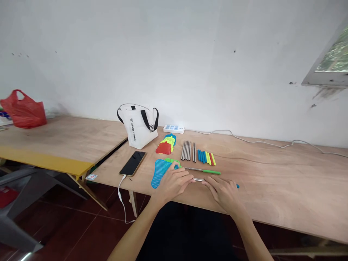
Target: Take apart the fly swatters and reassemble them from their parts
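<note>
My left hand [174, 181] and my right hand [224, 192] meet at the front of the wooden table [272, 188], both closed on a thin metal rod [199, 179] whose blue handle end [237, 186] pokes out past my right hand. A blue mesh swatter head [160, 172] lies by my left hand, with a green one [172, 161] partly under it. A finished rod with a green handle [203, 170] lies just behind my hands. Further back lie several bare metal rods [187, 150], several coloured handle sleeves [206, 157] and a stack of swatter heads [165, 144].
A black phone [132, 163] on a cable lies left of the swatter heads. A white tote bag [138, 125] and a white power strip [174, 128] stand near the wall. A red plastic bag [23, 108] sits on a second table at far left.
</note>
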{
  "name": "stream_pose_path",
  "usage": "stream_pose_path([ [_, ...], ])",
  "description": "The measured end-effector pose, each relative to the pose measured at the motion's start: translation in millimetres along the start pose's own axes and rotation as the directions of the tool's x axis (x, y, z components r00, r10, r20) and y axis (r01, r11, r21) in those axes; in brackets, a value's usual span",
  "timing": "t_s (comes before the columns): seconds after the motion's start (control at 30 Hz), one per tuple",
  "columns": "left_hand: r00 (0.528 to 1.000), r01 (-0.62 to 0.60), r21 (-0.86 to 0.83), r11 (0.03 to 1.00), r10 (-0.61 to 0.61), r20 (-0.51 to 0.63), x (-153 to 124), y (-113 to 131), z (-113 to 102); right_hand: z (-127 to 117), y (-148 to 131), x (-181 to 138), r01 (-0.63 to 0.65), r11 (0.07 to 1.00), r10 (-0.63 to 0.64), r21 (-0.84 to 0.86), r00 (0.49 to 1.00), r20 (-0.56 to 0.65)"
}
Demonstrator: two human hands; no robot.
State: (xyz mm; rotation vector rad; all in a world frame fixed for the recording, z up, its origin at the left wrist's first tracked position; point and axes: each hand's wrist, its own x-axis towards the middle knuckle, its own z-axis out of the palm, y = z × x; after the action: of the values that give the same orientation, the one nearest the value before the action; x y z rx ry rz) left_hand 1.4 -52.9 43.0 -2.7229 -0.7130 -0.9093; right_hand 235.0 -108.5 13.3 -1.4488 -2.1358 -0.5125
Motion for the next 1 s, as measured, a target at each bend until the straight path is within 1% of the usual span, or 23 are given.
stream_pose_path([
  [0.17,0.998,-0.016,0.008,1.000,0.016,-0.055,0,1,0,-4,-1,2,0.024,1.000,-0.024,0.004,0.996,-0.089],
  [0.23,0.998,-0.026,0.011,1.000,0.027,-0.062,-1,-1,-2,-5,-3,3,0.024,1.000,-0.023,0.008,0.995,-0.102],
  [0.33,0.997,-0.044,0.029,0.999,0.046,-0.067,-2,-2,-10,-8,-9,4,0.010,1.000,-0.008,0.020,0.994,-0.110],
  [0.47,0.991,-0.071,0.084,0.994,0.080,-0.105,-1,6,-24,-20,-16,5,0.009,0.999,-0.004,0.042,0.992,-0.124],
  [0.57,0.988,-0.082,0.105,0.991,0.094,-0.123,0,10,-29,-26,-16,5,0.028,1.000,-0.025,0.012,0.987,-0.160],
  [0.67,0.990,-0.079,0.080,0.994,0.087,-0.109,2,11,-25,-23,-12,4,0.048,0.998,-0.056,-0.051,0.983,-0.175],
  [0.73,0.993,-0.067,0.064,0.996,0.073,-0.094,2,8,-22,-17,-7,3,0.050,0.997,-0.059,-0.066,0.986,-0.157],
  [0.83,0.996,-0.037,0.055,0.998,0.041,-0.074,1,0,-20,-11,6,1,0.020,0.999,-0.024,-0.031,0.990,-0.138],
  [0.9,0.998,-0.016,0.041,0.999,0.019,-0.065,-2,-9,-25,-9,22,-1,-0.003,1.000,0.005,0.011,0.990,-0.139],
  [1.0,0.998,0.027,0.029,0.999,-0.026,-0.055,-8,-26,-37,-9,57,-9,-0.049,0.997,0.057,0.061,0.990,-0.129],
])
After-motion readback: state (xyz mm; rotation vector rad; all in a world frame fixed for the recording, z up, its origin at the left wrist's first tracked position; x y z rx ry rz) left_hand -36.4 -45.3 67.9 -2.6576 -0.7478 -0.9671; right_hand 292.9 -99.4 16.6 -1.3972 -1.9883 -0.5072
